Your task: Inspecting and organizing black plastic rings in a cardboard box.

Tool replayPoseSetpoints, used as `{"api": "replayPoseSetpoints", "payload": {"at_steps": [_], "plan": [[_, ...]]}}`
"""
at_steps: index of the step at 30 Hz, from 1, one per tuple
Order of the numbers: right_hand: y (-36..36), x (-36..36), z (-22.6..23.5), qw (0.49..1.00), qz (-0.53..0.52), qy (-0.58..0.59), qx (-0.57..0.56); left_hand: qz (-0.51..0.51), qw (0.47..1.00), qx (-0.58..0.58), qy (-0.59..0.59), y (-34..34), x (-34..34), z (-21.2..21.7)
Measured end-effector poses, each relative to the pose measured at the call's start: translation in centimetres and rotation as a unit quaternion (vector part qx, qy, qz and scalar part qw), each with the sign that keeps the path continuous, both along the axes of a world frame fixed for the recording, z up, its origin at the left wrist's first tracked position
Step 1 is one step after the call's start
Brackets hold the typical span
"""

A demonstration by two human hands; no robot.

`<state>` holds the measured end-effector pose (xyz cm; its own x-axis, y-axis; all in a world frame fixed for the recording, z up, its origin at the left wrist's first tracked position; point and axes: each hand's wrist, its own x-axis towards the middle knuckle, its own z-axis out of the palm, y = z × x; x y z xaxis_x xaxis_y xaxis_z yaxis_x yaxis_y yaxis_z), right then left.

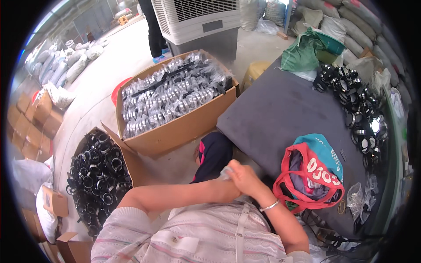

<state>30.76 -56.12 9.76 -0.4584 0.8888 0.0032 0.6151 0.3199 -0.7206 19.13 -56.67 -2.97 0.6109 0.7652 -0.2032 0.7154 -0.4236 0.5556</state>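
My right hand (244, 177), with a bracelet (269, 206) at its wrist, is closed on a small pale crumpled piece (226, 172), plastic or tissue. It lies across my left wrist. My left forearm (175, 197) stretches across my body from the left. My left hand (233, 190) is mostly hidden under the right hand and wrist, and its fingers do not show. Both hands are above my lap, beside the edge of the grey-topped table (267, 111). On that table a red and blue cloth bag (322, 151) stands to the right of my hands.
A large cardboard box (175, 136) ahead holds rows of plastic-wrapped metal rings. The box (129, 160) at left holds loose black rings. More black ring parts (355, 109) lie on the table's right. A white air cooler (197, 13) stands beyond, beside a person's leg (154, 33).
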Motion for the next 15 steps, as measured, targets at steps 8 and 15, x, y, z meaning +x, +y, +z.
{"api": "replayPoseSetpoints", "payload": {"at_steps": [8, 15], "plan": [[-0.4, 2.2, 0.3, 0.935, -0.262, 0.234, 0.045, 0.048, 0.900, -0.319, -0.293, 3.0, -7.0, 12.9], [-0.6, 0.6, 0.8, 0.932, -0.178, 0.168, 0.267, 0.139, 0.557, -0.575, -0.583, 2.3, -5.4, 14.9]]}}
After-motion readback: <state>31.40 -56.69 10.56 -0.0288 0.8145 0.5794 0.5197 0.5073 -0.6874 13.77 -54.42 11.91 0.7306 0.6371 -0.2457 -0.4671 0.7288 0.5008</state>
